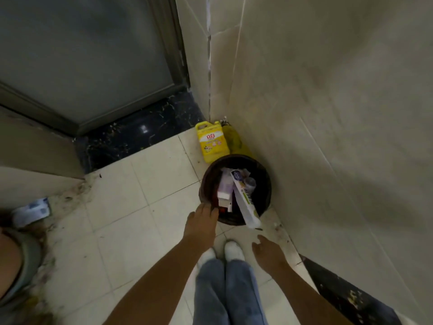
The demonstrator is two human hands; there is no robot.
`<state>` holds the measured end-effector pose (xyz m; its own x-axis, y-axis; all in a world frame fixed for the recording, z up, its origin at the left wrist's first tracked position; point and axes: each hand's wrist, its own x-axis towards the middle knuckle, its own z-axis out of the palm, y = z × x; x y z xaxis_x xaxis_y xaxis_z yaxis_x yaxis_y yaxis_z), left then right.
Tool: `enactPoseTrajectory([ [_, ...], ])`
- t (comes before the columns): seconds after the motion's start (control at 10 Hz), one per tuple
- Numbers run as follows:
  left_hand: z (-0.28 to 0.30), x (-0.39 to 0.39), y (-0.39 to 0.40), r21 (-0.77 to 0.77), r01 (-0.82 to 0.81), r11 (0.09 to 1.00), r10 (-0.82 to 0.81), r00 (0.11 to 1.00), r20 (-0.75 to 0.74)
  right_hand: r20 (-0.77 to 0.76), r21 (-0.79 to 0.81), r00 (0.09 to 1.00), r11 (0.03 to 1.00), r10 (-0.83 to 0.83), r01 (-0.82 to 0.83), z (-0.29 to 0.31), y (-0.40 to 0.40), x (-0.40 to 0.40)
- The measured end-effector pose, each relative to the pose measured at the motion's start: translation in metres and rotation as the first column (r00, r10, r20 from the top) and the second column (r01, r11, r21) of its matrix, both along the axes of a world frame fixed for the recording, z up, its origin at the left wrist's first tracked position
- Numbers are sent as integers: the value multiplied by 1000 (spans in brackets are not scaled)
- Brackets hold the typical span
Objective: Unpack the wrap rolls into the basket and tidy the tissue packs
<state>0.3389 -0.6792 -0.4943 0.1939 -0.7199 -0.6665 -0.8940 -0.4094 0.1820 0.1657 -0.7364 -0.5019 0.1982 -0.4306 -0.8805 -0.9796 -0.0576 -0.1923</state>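
Note:
A dark round bin [206, 184] stands on the tiled floor in the corner, packed with cardboard boxes. A long white wrap box [246, 202] leans out over its near rim, and pale purple and white boxes [225, 187] stand beside it. My left hand [202, 221] hovers at the bin's near left rim with fingers spread, holding nothing. Lower and to the right of the bin, my right hand [268, 252] hangs over the floor, fingers loose and empty. A blue and white tissue pack [31, 211] lies at the far left, blurred.
A yellow detergent jug [213, 141] and a darker yellow one [234, 139] stand against the wall behind the bin. A grey door [82, 55] with a black marble sill [140, 134] is at the back left. My white shoes [232, 250] stand just short of the bin.

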Motion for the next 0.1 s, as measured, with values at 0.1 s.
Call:
enactPoseTrajectory([
  [0.1, 22, 15, -2, -57, 24, 998, -20, 997, 70, 32, -231, 976, 952, 216, -203, 19, -16, 18],
])
